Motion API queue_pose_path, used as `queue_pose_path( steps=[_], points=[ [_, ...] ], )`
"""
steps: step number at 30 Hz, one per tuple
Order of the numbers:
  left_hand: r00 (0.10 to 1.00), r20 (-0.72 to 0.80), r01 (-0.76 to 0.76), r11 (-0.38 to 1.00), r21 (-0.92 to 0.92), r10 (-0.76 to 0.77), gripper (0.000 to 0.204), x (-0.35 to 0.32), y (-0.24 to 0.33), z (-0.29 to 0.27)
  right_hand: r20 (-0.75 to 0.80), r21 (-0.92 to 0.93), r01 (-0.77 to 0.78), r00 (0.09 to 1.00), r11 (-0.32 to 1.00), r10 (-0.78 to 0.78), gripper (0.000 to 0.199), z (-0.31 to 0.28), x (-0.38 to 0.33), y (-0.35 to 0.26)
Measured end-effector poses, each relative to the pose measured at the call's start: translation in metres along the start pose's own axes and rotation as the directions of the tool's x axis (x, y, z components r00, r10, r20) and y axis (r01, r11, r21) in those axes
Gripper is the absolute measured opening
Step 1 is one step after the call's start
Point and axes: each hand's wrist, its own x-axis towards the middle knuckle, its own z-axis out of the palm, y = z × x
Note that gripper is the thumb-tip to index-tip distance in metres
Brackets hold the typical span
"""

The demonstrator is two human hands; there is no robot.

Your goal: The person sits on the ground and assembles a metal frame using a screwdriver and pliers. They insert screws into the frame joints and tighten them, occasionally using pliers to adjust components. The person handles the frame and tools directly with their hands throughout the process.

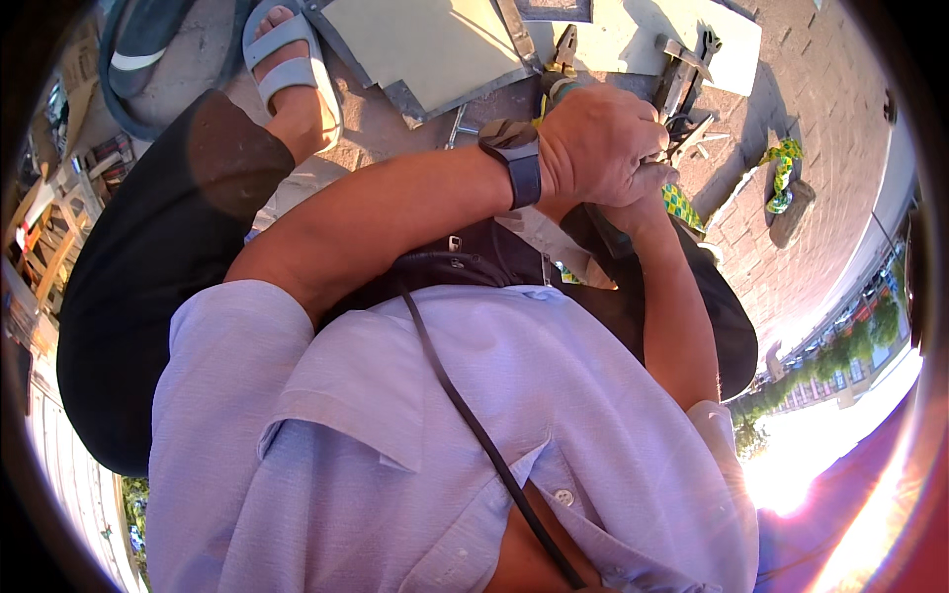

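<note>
Now, your left hand point(598, 148) folds tight over your right hand point(638, 203), which is mostly hidden, both seemingly clamped on a dark tool point(608, 232) at your lap that looks stiff and heavy, best gripped low on its handle, with pliers point(565, 49) on the paving beyond.

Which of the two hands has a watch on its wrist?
The left hand, the one on top, closed over the other. A dark watch sits on its wrist. The right hand is mostly hidden underneath, and its wrist is bare.
</note>
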Motion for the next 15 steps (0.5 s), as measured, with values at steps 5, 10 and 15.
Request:
queue_pose_path(
  steps=[5, 10, 15],
  points=[
    [0.998, -0.049, -0.030, 0.998, -0.061, 0.027, 0.028, 0.002, -0.011, 0.000, 0.086, 0.122, -0.162, 0.985, 0.979, 0.152, 0.047, -0.005, 0.006, -0.013],
    [0.998, -0.058, -0.044, 0.993, -0.111, 0.038, 0.028, 0.006, -0.012, 0.001, 0.100, 0.248, -0.201, 0.978, 0.948, 0.182, 0.061, 0.010, -0.005, 0.002],
    [0.999, -0.003, -0.044, 0.989, -0.141, 0.044, 0.031, 0.003, -0.015, 0.002, 0.071, 0.271, -0.179, 0.984, 0.946, 0.166, 0.076, 0.013, -0.013, -0.002]
  ],
)
